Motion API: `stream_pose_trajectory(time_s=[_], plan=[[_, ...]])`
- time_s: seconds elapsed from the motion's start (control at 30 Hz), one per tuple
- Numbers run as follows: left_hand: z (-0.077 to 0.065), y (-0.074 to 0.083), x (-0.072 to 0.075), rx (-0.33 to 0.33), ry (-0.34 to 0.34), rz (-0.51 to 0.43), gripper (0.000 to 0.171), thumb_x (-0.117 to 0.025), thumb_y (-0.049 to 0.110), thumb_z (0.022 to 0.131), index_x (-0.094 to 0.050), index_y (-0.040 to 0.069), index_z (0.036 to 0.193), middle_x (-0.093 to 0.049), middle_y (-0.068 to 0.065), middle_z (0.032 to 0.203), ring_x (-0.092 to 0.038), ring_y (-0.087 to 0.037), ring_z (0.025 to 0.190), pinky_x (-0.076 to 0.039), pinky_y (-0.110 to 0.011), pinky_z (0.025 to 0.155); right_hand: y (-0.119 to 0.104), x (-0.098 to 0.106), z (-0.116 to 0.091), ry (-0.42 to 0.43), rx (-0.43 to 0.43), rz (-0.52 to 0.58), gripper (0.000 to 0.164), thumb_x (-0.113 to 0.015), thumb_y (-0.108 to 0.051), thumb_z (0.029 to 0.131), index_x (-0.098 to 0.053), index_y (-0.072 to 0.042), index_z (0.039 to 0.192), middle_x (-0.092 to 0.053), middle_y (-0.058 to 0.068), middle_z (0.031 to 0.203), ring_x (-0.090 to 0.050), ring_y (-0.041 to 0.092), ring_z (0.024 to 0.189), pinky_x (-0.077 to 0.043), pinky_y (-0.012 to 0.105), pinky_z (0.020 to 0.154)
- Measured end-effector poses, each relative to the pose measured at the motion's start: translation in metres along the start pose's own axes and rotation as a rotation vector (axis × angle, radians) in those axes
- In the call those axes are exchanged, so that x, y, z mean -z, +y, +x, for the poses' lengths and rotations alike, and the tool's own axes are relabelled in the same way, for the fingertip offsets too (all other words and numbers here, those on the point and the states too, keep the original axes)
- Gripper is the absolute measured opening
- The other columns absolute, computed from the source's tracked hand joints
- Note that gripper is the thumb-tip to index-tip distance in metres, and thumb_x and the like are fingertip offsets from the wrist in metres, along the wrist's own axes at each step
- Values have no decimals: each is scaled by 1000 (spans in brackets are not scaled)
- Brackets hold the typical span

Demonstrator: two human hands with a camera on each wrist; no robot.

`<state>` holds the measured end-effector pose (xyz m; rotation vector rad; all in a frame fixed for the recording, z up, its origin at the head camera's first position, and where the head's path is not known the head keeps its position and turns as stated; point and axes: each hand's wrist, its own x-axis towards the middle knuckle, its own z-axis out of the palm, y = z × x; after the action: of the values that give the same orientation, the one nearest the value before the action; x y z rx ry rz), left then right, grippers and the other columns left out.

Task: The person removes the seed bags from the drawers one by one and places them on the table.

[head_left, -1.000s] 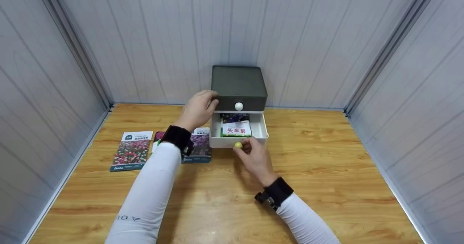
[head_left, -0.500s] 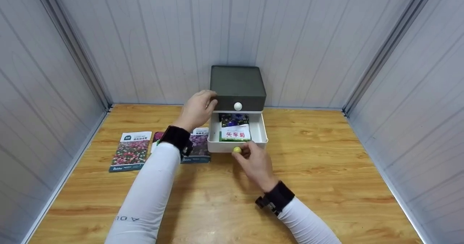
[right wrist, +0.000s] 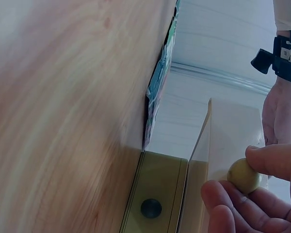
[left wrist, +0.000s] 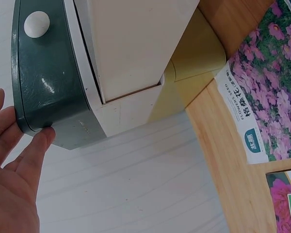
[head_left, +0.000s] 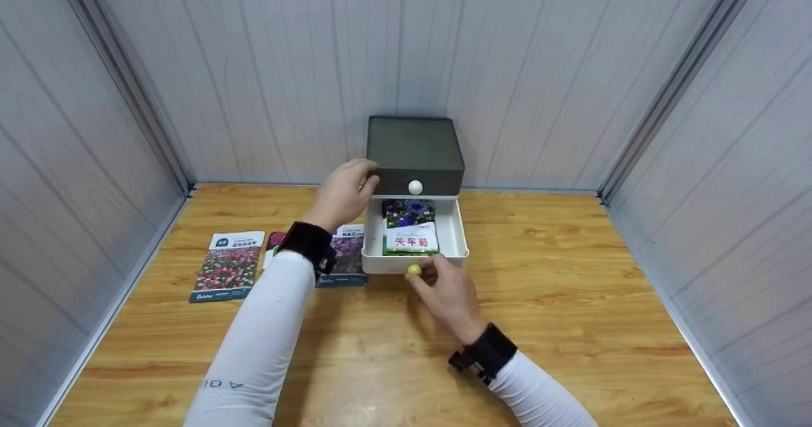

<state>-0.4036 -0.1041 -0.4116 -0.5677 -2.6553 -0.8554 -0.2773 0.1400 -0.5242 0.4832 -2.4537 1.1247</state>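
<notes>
A small stacked drawer box (head_left: pixel 415 143) with a dark green top section stands near the back wall. My left hand (head_left: pixel 342 193) grips the left front corner of that section; in the left wrist view the thumb (left wrist: pixel 38 150) presses its side. Below it, the white drawer (head_left: pixel 374 264) is pulled out. My right hand (head_left: pixel 451 295) pinches the drawer's yellow-green round knob (right wrist: pixel 245 175) between thumb and fingers. Inside the drawer lies a flower seed packet (head_left: pixel 411 240) with blue blooms and red lettering.
Left of the box lie a pink-flower seed packet (head_left: pixel 228 267), a purple-flower packet (head_left: pixel 349 256) and a magenta-flower packet (left wrist: pixel 281 199), partly hidden by the left arm. A yellow bottom drawer (right wrist: pixel 160 179) with a dark knob sits under the white one. Panels enclose the wooden table (head_left: pixel 558 300).
The white drawer has slid further out towards me with my right hand on its knob, showing more of the seed packet inside. My left hand has stayed on the box's corner.
</notes>
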Motion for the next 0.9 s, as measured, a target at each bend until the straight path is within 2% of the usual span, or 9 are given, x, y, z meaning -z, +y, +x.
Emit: stream_pose_trajectory(time_s=[0.3, 0.63, 0.77, 0.9], plan=[[-1, 0, 0, 1, 6, -1, 39, -57, 23, 118, -67, 2, 149, -66, -18, 150, -60, -36, 143, -47, -51, 122, 1, -2, -3, -1, 7, -21, 25, -91, -23, 95, -71, -13, 106, -78, 3, 96, -75, 21, 83, -64, 33, 74], [-2, 0, 0, -1, 4, 3, 41, -58, 25, 117, -65, 2, 150, -65, -18, 152, -60, -36, 142, -47, -52, 122, -1, -1, -4, -11, -13, -59, 26, -91, -26, 94, -71, -14, 107, -77, -2, 94, -71, 13, 81, -62, 30, 73], [-6, 0, 0, 13, 1, -16, 45, -58, 26, 117, -61, 2, 156, -60, -18, 160, -56, -35, 149, -43, -51, 126, -5, 3, -3, -32, -13, -94, 24, -90, -29, 96, -73, -15, 107, -76, -3, 92, -70, 12, 78, -61, 31, 70], [-12, 0, -3, 26, -8, -75, 52, -59, 27, 117, -53, 2, 163, -47, -14, 172, -45, -33, 158, -36, -50, 131, -7, 9, -1, -41, -18, -107, 22, -88, -31, 98, -75, -15, 105, -77, -4, 91, -70, 11, 77, -61, 31, 69]])
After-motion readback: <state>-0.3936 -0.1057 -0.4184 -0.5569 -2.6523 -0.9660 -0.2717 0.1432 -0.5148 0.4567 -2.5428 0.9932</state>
